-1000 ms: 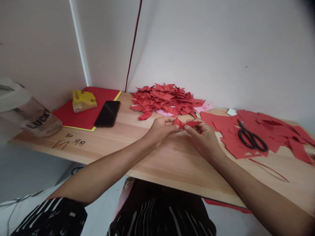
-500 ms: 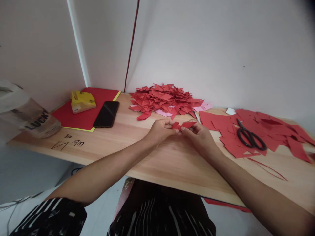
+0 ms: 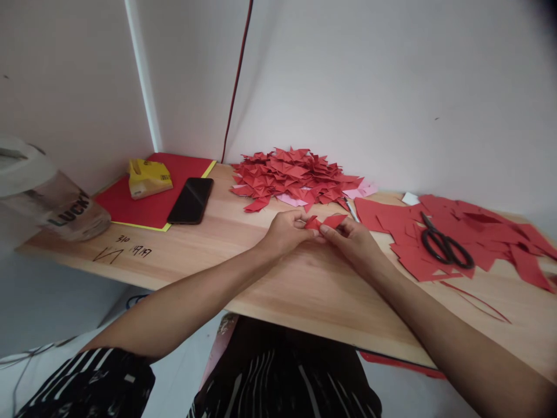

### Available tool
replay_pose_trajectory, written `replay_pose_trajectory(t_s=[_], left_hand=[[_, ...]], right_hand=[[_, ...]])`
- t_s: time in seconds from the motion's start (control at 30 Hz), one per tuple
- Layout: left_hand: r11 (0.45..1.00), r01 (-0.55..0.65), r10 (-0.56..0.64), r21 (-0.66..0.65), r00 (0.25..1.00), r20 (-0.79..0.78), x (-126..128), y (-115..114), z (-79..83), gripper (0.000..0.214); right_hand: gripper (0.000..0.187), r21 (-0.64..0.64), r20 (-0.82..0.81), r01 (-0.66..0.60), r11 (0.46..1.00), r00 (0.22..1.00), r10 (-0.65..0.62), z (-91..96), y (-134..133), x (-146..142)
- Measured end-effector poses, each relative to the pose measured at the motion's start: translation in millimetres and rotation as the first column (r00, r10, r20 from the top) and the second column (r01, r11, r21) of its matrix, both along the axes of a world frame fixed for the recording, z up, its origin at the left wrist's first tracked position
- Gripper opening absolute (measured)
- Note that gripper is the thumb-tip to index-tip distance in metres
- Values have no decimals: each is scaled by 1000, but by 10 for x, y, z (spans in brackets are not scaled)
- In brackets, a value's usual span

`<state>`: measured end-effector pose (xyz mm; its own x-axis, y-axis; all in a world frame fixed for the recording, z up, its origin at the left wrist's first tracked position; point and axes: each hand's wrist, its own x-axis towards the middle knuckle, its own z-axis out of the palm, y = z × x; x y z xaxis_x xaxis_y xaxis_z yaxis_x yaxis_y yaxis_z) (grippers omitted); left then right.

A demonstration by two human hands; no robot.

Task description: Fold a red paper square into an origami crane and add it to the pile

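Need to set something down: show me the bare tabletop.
Bare wood: between phone and left hand, and between the forearms toward the front edge. Crowded: the back middle, under the folded-paper pile; the right, with scissors on red sheets.

"What words can you see?"

"LUCK, then maybe a Y, in black on the big clear jug with a white lid [image 3: 56, 203], at the left edge."

"And the pale brown wooden table [image 3: 183, 249]?"

"Black pen numbers, lower left: 310, and some 47s, hard to read."

"The small yellow packet [image 3: 151, 179], left side?"

"Too tiny to read."
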<state>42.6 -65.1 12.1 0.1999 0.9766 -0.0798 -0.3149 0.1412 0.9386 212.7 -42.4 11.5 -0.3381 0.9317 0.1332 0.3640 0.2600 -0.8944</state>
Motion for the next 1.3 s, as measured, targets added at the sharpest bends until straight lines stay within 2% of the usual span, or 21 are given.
replay_pose_trajectory(t_s=[0.17, 0.33, 0.5, 0.6, 0.8, 0.9, 1.1, 1.3], left_hand=[[1000, 5, -5, 6, 999, -48, 7, -10, 2, 16], [999, 13, -9, 40, 996, -85, 5, -5, -8, 16], [999, 26, -22, 47, 997, -79, 16, 1, -2, 16], [999, 33, -30, 43, 998, -61, 25, -6, 12, 17], [994, 103, -102, 21, 994, -45, 30, -23, 13, 16], [992, 127, -127, -5, 991, -37, 35, -14, -8, 17], [989, 144, -145, -19, 989, -40, 28, -8, 20, 18], [996, 91, -91, 13, 996, -4, 0, -6, 45, 20]], right_hand=[[32, 8, 44, -2, 1000, 999, 2, 25, -22, 15], [36, 35, 9, 27, 999, 1000, -27, 53, -47, 19], [44, -72, -31, 39, 997, 999, -41, 17, -16, 22], [48, -76, 25, 1, 997, 1000, 1, 36, -3, 18], [50, 102, 177, -170, 980, 973, 150, 107, -24, 32], [45, 96, 193, -205, 974, 964, 184, 84, -32, 59], [41, 72, 150, -191, 979, 972, 178, 5, -23, 74], [47, 49, 146, -125, 991, 982, 117, 14, 13, 52]])
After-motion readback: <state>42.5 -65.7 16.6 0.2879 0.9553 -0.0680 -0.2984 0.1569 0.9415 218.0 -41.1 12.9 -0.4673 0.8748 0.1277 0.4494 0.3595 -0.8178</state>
